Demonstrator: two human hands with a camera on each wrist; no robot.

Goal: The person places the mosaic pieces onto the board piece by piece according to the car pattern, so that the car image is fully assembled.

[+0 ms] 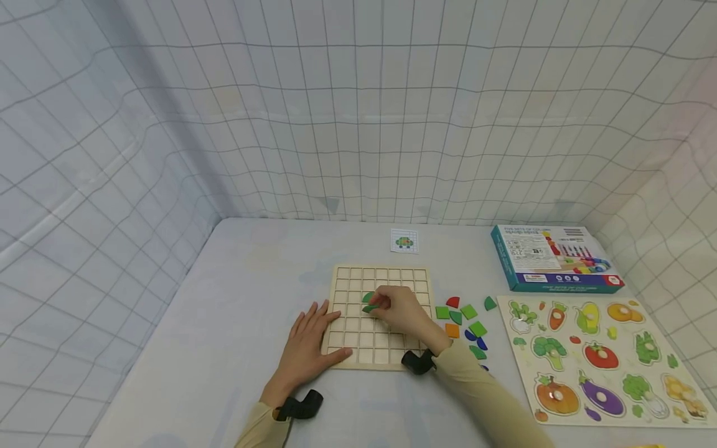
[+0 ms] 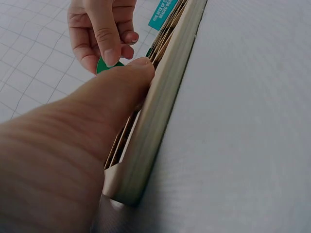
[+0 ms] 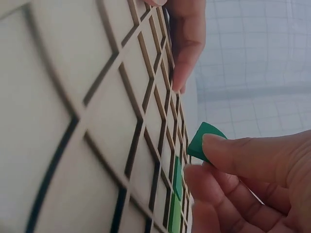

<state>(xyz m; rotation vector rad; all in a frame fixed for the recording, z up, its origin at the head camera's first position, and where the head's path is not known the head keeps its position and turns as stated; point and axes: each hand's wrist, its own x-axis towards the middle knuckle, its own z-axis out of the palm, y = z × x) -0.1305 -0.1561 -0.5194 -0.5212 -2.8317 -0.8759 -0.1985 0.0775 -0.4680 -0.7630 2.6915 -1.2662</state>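
Note:
A wooden grid board [image 1: 340,339] lies on the table, divided into square cells. My left hand [image 1: 307,342] rests at its left side, fingers spread, its thumb on the near edge. Above the board, my right hand [image 1: 402,310] pinches a dark green quarter-circle tile [image 3: 198,141] between thumb and fingers. Just beyond it, a green tile [image 1: 367,297] sits in a cell. The right wrist view shows a dark green tile [image 3: 178,178] and a lighter green tile [image 3: 174,213] set in neighbouring cells. My right hand hides part of the board in the head view.
Loose red, orange, blue and green tiles [image 1: 477,328] lie right of the board. Behind the board is a small picture card [image 1: 404,241] with a green animal-like figure. A vegetable puzzle board [image 1: 568,339] and a bead game box [image 1: 554,255] are at the right.

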